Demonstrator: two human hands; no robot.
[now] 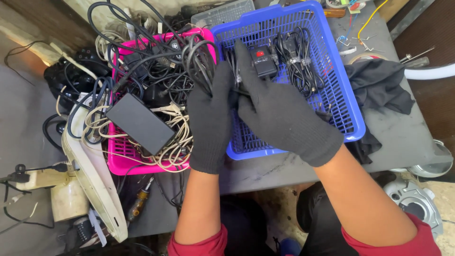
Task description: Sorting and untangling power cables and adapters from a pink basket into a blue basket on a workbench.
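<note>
At nine o'clock sits the pink plastic basket [124,152] of tangled cables. Your left hand [210,121], black-gloved, fingers pressed together, touches a black cable [203,66] at the basket's edge. Your right hand [283,114], fingers curled, reaches into the blue plastic basket [342,102] at one o'clock.

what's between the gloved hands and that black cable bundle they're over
Nothing visible. The left hand and right hand, both in black knit gloves, already meet on the black cable bundle at the near wall of the blue plastic basket.
</note>
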